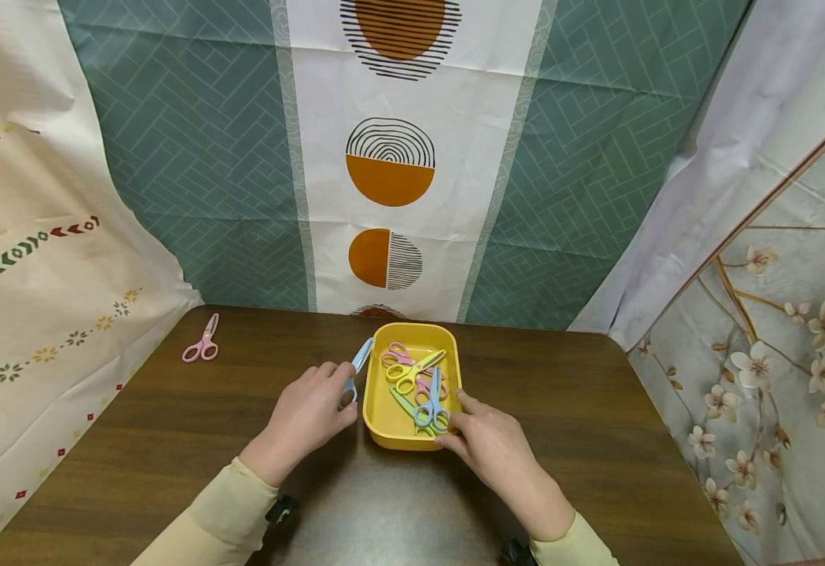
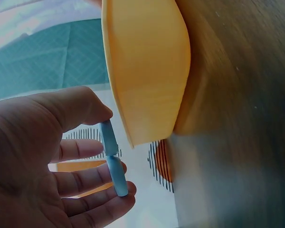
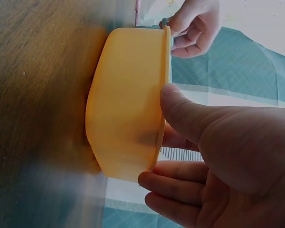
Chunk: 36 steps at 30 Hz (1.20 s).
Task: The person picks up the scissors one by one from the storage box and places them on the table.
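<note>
Assorted scissors (image 1: 423, 364) are contained in the yellow tray (image 3: 126, 95) gripped by the right hand (image 1: 493, 440); blue scissors (image 1: 361, 356) are pinched by the left hand (image 1: 309, 413), pink scissors (image 1: 206, 343) left out leftward.

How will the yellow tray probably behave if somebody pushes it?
The yellow tray is probably stiff: its wall looks undented beside the right hand at its rim. It should slide rather than roll or tip, standing low and broad on the table. The scissors inside look loose, so may shift.
</note>
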Tool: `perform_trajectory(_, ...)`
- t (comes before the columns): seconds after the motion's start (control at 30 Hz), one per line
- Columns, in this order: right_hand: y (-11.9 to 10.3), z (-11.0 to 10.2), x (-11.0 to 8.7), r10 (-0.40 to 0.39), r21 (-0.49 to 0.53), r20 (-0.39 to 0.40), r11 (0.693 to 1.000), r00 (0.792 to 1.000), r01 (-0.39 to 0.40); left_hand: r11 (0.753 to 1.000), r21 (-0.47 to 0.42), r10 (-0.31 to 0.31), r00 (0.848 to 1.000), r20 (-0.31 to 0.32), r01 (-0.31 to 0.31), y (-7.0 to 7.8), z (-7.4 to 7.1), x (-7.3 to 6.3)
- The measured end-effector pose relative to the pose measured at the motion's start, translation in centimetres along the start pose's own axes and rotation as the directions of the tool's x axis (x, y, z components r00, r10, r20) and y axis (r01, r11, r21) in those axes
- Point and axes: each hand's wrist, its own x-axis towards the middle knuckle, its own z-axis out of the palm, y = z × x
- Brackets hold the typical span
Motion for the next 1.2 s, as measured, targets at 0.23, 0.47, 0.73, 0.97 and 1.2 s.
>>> perform_trajectory(0.23,0.0,0.0,-0.1,-0.008,-0.004,-0.01,1.0,1.0,0.008,1.0,-0.015,-0.008,1.0,-0.027,0.007,-0.7,0.3,-0.3)
perform_trajectory(0.47,0.0,0.0,-0.1,-0.012,-0.01,-0.016,1.0,1.0,0.012,0.999,-0.028,-0.016,0.999,-0.042,0.015,-1.3,0.4,-0.5)
perform_trajectory(0.73,0.0,0.0,0.0,-0.003,-0.006,0.001,1.0,1.0,0.003,0.999,-0.024,-0.048,0.999,-0.009,0.048,-1.9,0.5,-0.8)
perform_trajectory(0.97,0.0,0.0,0.0,0.005,0.001,0.018,1.0,1.0,-0.005,0.999,-0.021,-0.039,0.999,-0.022,0.039,-2.3,0.6,-1.2)
perform_trajectory(1.2,0.0,-0.1,0.1,0.009,0.008,0.028,1.0,1.0,-0.009,0.999,-0.013,-0.037,0.999,-0.016,0.037,-2.6,0.9,-1.5)
